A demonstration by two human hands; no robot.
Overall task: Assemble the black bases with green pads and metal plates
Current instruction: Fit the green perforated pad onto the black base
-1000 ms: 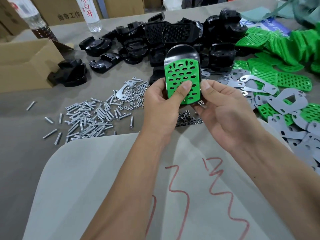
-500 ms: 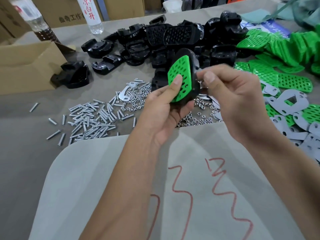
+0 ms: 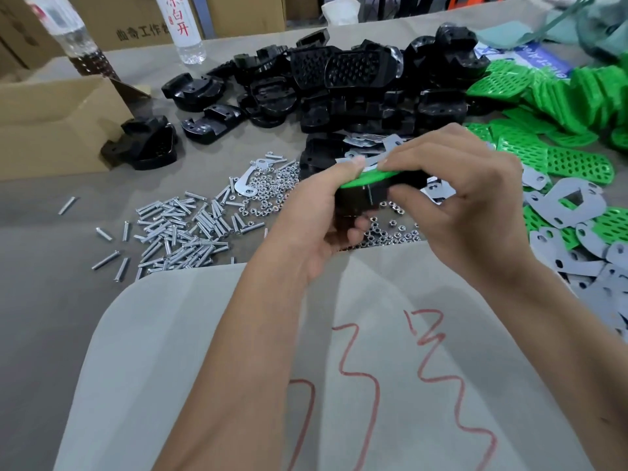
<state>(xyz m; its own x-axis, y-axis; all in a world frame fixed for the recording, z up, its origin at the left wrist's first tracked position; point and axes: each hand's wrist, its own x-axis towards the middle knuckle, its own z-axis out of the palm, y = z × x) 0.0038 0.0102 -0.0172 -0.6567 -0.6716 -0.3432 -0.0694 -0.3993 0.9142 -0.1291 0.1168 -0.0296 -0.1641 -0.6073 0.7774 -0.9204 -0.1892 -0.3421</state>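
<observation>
Both the left hand [image 3: 319, 212] and right hand [image 3: 465, 198] grip a black base [image 3: 360, 197] with its green pad [image 3: 365, 178], above nuts [image 3: 390, 232]; screws [image 3: 183, 229] lie toward the table's left edge.

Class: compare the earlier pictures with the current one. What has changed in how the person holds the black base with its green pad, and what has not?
Both hands turned the black base from upright, green pad facing the camera, to nearly flat, pad edge-on. The left hand and right hand still grip it. The screws and loose metal plates stayed put.
</observation>
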